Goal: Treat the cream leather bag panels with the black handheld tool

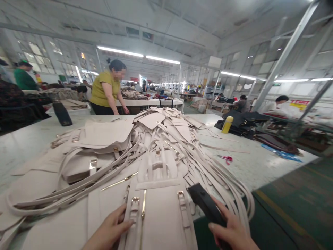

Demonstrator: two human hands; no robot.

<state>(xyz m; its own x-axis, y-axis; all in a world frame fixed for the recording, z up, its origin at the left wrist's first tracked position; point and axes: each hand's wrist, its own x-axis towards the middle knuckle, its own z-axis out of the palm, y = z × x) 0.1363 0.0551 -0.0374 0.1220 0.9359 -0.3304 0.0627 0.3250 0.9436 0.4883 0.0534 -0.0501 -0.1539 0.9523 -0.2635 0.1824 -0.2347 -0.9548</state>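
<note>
A cream leather bag panel (161,215) with gold buckles and a zipper lies at the near edge of the table. My left hand (110,231) rests on its left side, fingers closed on the left buckle strap (134,208). My right hand (232,231) is wrapped round a black handheld tool (205,205) just right of the panel. Behind lies a big heap of cream straps and bag pieces (145,146).
Pink-handled scissors (227,158) lie on the white table (249,163) to the right. A yellow bottle (227,124) and dark bags stand further back. A person in a yellow top (106,92) works at the table's far side. The green floor (299,205) lies right.
</note>
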